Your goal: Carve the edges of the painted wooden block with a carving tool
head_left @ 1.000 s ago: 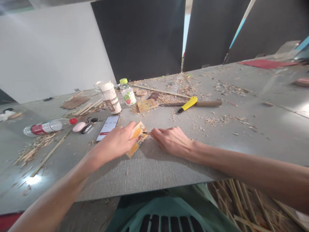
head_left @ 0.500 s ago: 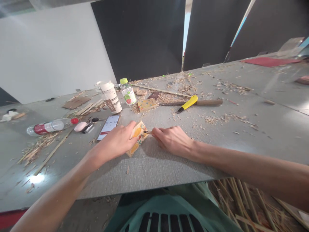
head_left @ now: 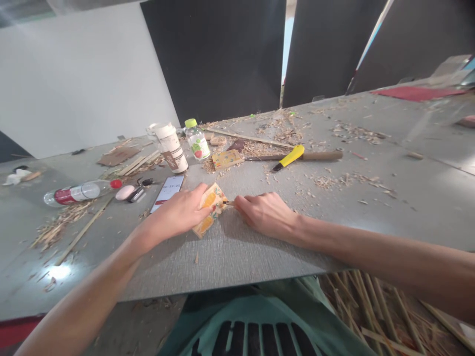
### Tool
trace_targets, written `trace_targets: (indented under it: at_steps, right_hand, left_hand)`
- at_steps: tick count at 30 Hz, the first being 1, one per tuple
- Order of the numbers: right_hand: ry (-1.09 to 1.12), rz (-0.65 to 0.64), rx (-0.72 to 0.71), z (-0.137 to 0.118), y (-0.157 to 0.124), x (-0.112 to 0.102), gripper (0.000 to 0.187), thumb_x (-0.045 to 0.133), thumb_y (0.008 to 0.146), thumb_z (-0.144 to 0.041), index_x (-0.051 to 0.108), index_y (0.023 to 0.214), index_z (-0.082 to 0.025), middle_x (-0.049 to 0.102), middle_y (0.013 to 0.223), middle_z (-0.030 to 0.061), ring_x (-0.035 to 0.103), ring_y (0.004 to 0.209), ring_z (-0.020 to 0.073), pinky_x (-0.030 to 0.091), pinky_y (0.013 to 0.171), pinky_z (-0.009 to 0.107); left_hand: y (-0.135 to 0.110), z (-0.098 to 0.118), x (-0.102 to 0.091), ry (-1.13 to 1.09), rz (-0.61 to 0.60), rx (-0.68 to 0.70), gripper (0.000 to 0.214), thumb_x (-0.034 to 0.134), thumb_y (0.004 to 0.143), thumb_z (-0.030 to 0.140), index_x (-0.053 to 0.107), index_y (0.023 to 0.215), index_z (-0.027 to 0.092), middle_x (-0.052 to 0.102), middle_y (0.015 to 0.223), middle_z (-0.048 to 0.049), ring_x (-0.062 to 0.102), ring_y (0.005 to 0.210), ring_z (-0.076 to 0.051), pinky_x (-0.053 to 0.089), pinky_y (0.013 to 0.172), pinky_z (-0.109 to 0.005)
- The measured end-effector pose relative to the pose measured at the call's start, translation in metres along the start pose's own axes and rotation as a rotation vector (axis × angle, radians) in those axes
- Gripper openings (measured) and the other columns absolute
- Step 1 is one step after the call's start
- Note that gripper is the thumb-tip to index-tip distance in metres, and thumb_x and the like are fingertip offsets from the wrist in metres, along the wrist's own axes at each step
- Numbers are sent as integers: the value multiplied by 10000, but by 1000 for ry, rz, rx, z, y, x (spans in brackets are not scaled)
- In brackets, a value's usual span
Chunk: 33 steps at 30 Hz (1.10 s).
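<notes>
My left hand (head_left: pixel 180 209) is closed on the left edge of a small painted wooden board (head_left: pixel 204 226) with orange and floral patches, holding it tilted on the table. My right hand (head_left: pixel 260 210) pinches a thin dark-tipped tool (head_left: pixel 229 202) that looks like a paintbrush. Its tip touches the board's right edge, or lies very close to it; most of its handle is hidden in my fingers. Farther back lies a second painted board (head_left: pixel 226 159), beside a long knife with a wooden handle (head_left: pixel 321 155). A yellow utility knife (head_left: pixel 292 158) rests across that long knife.
A phone (head_left: pixel 166 192) showing a timer lies by my left hand. Behind it stand a paper cup (head_left: pixel 171 150) and a green-capped bottle (head_left: pixel 197 142). A red-capped bottle (head_left: pixel 79 193) lies at left. Wood shavings (head_left: pixel 285 133) litter the grey table (head_left: pixel 245 262).
The board and my left hand have shifted very slightly up and left in view. My right hand keeps almost the same place and the same pinch on the tool.
</notes>
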State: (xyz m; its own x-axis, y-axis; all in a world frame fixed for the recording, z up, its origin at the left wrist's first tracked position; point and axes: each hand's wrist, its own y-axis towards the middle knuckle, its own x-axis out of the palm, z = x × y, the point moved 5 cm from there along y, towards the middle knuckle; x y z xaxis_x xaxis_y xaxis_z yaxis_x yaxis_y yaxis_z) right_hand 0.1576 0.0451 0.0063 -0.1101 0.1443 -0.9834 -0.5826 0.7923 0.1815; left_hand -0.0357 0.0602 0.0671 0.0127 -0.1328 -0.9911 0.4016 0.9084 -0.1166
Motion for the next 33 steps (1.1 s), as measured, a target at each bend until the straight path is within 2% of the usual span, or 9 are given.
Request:
trace_targets:
  at_steps: [8,13,18,24,30,33]
  right_hand:
    - [19,-24,4,-1,7,1,179,426,1087,-205,596,1128,-169,721,851,74,289,547,127,150,573,371]
    - [11,-26,38,-1,1,1,158,463,1059,-205,612,1096,-171,730,821,74,238,516,113,130,582,372]
    - [24,-5,64,-2,1,-1,277,367,1123,-290,616,1108,-171,734,827,73,237,521,121,122,582,371]
    - [36,-15,79,-1,2,0,198,441,1068,-251,623,1076,-173,723,801,66,194,524,118,120,587,369]
    - [58,32,96,0,3,2,371,300,1152,-373,612,1088,-181,695,777,43,100,559,136,122,580,373]
    - [70,36,92,1,7,4,307,349,1134,-343,607,1094,-181,699,784,42,93,561,136,122,579,375]
  left_hand:
    - [0,3,2,60,14,-12,291,475,1075,504,541,1123,225,746,837,-68,737,785,-286,373,602,-340]
    - [0,4,0,48,15,1,244,480,1072,459,538,1107,225,750,890,-75,733,813,-282,381,620,-346]
    - [-2,6,1,59,24,3,256,467,1080,474,535,1106,228,734,846,-67,724,785,-288,372,613,-350]
    - [-1,5,0,50,24,-5,230,490,1073,461,523,1077,233,737,858,-67,726,797,-285,363,608,-342]
    - [-1,5,1,64,20,-4,250,473,1078,478,521,1094,234,728,824,-62,723,761,-292,350,594,-348]
    - [0,2,2,50,16,-13,272,475,1072,504,521,1086,235,735,846,-67,726,782,-299,357,601,-351]
